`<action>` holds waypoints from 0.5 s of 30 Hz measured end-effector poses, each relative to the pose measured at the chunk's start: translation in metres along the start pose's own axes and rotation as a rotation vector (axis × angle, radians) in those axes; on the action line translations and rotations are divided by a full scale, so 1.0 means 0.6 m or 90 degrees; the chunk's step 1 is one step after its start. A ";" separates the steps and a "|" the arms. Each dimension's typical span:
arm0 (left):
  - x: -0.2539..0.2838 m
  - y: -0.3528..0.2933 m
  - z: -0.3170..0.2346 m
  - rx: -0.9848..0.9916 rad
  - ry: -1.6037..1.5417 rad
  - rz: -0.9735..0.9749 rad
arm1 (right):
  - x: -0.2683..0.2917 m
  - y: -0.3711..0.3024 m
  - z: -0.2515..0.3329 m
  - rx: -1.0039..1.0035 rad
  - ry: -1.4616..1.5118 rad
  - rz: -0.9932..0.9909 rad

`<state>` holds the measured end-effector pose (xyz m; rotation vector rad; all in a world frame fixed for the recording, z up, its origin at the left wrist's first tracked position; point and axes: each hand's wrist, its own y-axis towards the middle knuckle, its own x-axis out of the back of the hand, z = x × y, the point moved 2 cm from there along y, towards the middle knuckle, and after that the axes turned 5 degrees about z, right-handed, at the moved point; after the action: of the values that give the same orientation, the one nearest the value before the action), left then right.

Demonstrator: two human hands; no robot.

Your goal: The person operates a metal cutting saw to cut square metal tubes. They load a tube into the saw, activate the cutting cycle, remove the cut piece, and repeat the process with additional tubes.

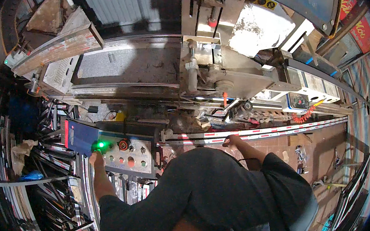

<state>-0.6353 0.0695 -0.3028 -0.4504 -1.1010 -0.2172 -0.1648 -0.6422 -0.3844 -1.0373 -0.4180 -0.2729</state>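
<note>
My left hand is at the left side of a control panel, right beside a glowing green light. Its fingers are small and partly hidden, so their pose is unclear. Over to the right, my right hand closes on the near one of two long metal profiles wrapped in red and white film. These profiles lie side by side, slanting up toward the far right. The panel carries a red and black knob and several round coloured buttons. A dark blue folder or cover adjoins its left end.
Ahead stands a large saw-like machine with a long bed and a slanted arm at left. Many stacked profiles crowd the lower left. More lean at the right. An orange coiled hose hangs from the machine. Brown tiled floor shows at right.
</note>
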 end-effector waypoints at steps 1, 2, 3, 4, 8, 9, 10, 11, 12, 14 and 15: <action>0.000 0.002 -0.003 -0.002 -0.016 -0.010 | -0.004 -0.007 -0.003 0.009 0.015 -0.056; 0.007 0.006 -0.006 -0.005 -0.032 -0.021 | -0.007 -0.007 -0.002 -0.001 0.010 -0.049; 0.014 0.007 -0.009 -0.007 -0.048 -0.032 | -0.008 -0.007 -0.002 -0.011 0.004 -0.041; 0.018 0.007 -0.011 0.008 -0.082 -0.040 | -0.009 -0.008 -0.002 -0.020 -0.003 -0.033; -0.001 0.000 -0.008 0.046 -0.129 -0.039 | -0.008 -0.006 0.009 0.021 -0.011 -0.062; 0.003 -0.002 -0.001 0.050 -0.111 -0.038 | -0.007 -0.011 0.033 0.028 -0.019 -0.071; 0.004 -0.009 0.003 0.052 -0.125 -0.041 | -0.007 -0.018 0.045 0.029 -0.029 -0.082; 0.007 -0.022 0.001 0.048 -0.144 -0.041 | -0.010 -0.018 0.036 0.077 -0.038 -0.103; 0.010 -0.033 0.001 0.051 -0.163 -0.045 | 0.001 -0.020 0.048 0.117 -0.066 -0.139; 0.016 -0.060 0.005 0.066 -0.241 -0.046 | 0.036 -0.028 0.080 0.195 -0.124 -0.207; 0.022 -0.073 0.005 0.077 -0.276 -0.047 | 0.062 -0.037 0.112 0.163 -0.102 -0.290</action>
<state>-0.6488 0.0324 -0.2792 -0.3563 -1.5488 -0.1187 -0.1549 -0.5950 -0.3204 -0.7060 -0.8147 -0.5306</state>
